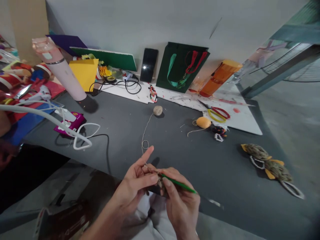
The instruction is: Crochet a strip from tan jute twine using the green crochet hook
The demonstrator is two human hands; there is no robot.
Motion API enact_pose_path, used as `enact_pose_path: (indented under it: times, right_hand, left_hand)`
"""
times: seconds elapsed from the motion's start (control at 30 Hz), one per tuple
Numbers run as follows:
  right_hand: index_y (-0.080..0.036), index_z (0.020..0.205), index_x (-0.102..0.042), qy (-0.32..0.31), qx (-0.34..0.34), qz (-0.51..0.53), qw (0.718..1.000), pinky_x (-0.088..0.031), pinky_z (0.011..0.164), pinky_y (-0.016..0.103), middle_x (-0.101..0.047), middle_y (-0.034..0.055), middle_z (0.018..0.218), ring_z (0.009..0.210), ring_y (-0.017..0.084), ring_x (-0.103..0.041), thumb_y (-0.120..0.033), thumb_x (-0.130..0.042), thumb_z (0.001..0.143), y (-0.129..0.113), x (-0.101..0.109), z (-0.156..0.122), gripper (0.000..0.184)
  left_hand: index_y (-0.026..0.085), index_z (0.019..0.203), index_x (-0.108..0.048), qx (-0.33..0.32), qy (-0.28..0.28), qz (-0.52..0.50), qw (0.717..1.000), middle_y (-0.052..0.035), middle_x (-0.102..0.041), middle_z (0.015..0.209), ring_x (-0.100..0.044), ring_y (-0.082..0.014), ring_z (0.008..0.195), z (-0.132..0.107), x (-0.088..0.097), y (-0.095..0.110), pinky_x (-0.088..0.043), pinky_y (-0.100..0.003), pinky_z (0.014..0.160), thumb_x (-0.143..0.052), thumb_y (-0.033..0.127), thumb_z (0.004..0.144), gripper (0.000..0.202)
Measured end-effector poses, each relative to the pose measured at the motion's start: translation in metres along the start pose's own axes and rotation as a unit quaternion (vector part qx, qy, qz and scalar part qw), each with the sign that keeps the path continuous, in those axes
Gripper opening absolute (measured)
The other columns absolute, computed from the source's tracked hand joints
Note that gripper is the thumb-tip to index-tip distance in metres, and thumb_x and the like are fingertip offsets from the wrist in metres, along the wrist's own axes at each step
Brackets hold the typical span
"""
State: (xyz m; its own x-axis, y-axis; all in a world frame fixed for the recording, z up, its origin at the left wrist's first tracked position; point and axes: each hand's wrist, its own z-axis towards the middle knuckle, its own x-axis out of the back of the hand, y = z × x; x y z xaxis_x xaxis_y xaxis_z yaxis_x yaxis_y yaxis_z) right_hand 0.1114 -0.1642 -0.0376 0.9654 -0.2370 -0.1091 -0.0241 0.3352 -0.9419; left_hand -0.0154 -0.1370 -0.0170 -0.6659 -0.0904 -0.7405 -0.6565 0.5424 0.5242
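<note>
Above the table's front edge, my left hand (137, 180) pinches a small piece of crochet work (160, 182), its index finger raised. Yarn runs from that hand up to a small beige yarn ball (157, 110) on the table, with a loose loop on the way. My right hand (181, 200) is closed around a crochet hook with a green handle (178, 183), its tip at the crochet work. The fingers hide most of the work and the hook's tip.
Right of the beige ball lie an orange yarn ball (203, 122), scissors (217, 113) and a braided yarn piece (267, 161). A green gift bag (183, 66), phone (149, 65) and orange bottle (217, 80) stand at the wall. A pink tumbler (62, 73) and cables (82, 140) are left.
</note>
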Motion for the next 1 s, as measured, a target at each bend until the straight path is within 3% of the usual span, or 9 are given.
enact_pose_path:
  times: [0.07,0.17,0.37,0.47,0.57,0.67,0.73,0.87,1.0]
  right_hand:
    - [-0.026,0.098,-0.076,0.026,-0.063,0.021,0.997,-0.061,0.07,0.032,-0.079,0.0049,0.088,0.081,0.021,-0.076,-0.025,-0.067,0.094,0.005,0.003,-0.005,0.01]
    - [-0.024,0.1,-0.072,0.043,-0.1,-0.004,0.994,-0.06,0.061,0.028,-0.078,0.0058,0.085,0.072,0.019,-0.075,-0.032,-0.066,0.095,0.005,0.012,-0.005,0.012]
    - [-0.025,0.097,-0.066,-0.004,-0.175,0.099,0.98,-0.055,0.045,0.025,-0.078,0.0046,0.075,0.052,0.018,-0.07,-0.04,-0.061,0.097,-0.005,0.017,0.008,0.015]
    - [-0.024,0.092,-0.067,-0.01,-0.212,0.151,0.966,-0.057,0.047,0.029,-0.076,0.0039,0.067,0.05,0.019,-0.07,-0.044,-0.066,0.093,-0.006,0.01,0.009,0.02]
    - [-0.024,0.089,-0.071,0.005,-0.165,0.124,0.978,-0.063,0.064,0.031,-0.078,0.0044,0.079,0.071,0.02,-0.075,-0.038,-0.073,0.089,-0.005,0.003,0.004,0.014]
    - [-0.025,0.094,-0.074,0.011,-0.103,0.062,0.993,-0.058,0.055,0.023,-0.078,0.0045,0.088,0.071,0.016,-0.073,-0.027,-0.068,0.094,-0.005,0.0,-0.001,0.007]
    - [-0.027,0.101,-0.075,-0.011,-0.036,0.003,0.999,-0.056,0.052,0.023,-0.079,0.0054,0.093,0.07,0.017,-0.074,-0.017,-0.062,0.096,-0.007,0.001,-0.002,0.016]
    - [-0.028,0.108,-0.075,-0.043,0.122,-0.106,0.986,-0.061,0.077,0.037,-0.08,0.0066,0.105,0.091,0.023,-0.076,-0.004,-0.066,0.088,-0.009,0.001,-0.001,0.033]
    - [-0.028,0.1,-0.074,0.022,0.039,-0.082,0.996,-0.061,0.068,0.032,-0.08,0.0038,0.089,0.078,0.02,-0.076,-0.016,-0.061,0.096,-0.009,0.0,-0.006,0.018]
  left_hand:
    - [0.026,0.135,-0.065,0.016,-0.004,-0.018,1.0,0.0043,-0.063,0.071,-0.055,-0.0096,0.064,0.001,0.002,0.001,-0.043,-0.025,0.067,-0.089,0.015,0.064,0.076]
    - [0.025,0.136,-0.065,0.024,0.0,-0.014,1.0,0.0022,-0.066,0.073,-0.055,-0.0098,0.065,0.002,0.006,0.002,-0.042,-0.025,0.067,-0.09,0.016,0.063,0.077]
    - [0.02,0.124,-0.073,0.066,-0.027,-0.015,0.997,0.0017,-0.064,0.069,-0.053,-0.0095,0.063,0.002,0.008,0.003,-0.041,-0.023,0.065,-0.088,0.015,0.061,0.065]
    - [0.018,0.122,-0.074,0.07,-0.056,-0.009,0.996,0.0007,-0.063,0.07,-0.057,-0.0121,0.067,0.0,0.004,0.004,-0.043,-0.024,0.067,-0.087,0.015,0.061,0.062]
    - [0.025,0.125,-0.073,0.03,-0.042,0.019,0.998,0.0024,-0.063,0.075,-0.056,-0.0105,0.068,-0.003,0.0,0.004,-0.044,-0.024,0.069,-0.087,0.012,0.063,0.065]
    - [0.03,0.124,-0.073,-0.027,-0.011,0.046,0.999,0.003,-0.063,0.078,-0.056,-0.0088,0.07,-0.005,-0.003,0.002,-0.045,-0.023,0.071,-0.088,0.015,0.066,0.062]
    - [0.031,0.122,-0.075,-0.059,0.018,0.047,0.997,0.0028,-0.065,0.079,-0.057,-0.0089,0.073,-0.005,-0.004,-0.001,-0.047,-0.023,0.075,-0.089,0.019,0.067,0.058]
    - [0.031,0.124,-0.073,-0.056,0.048,0.027,0.997,0.0037,-0.066,0.075,-0.058,-0.0074,0.071,-0.006,-0.004,-0.006,-0.048,-0.021,0.075,-0.091,0.018,0.066,0.062]
    - [0.03,0.125,-0.072,0.008,0.019,-0.002,1.0,0.0031,-0.069,0.072,-0.061,-0.0085,0.067,-0.005,-0.001,-0.005,-0.048,-0.022,0.071,-0.092,0.018,0.064,0.066]
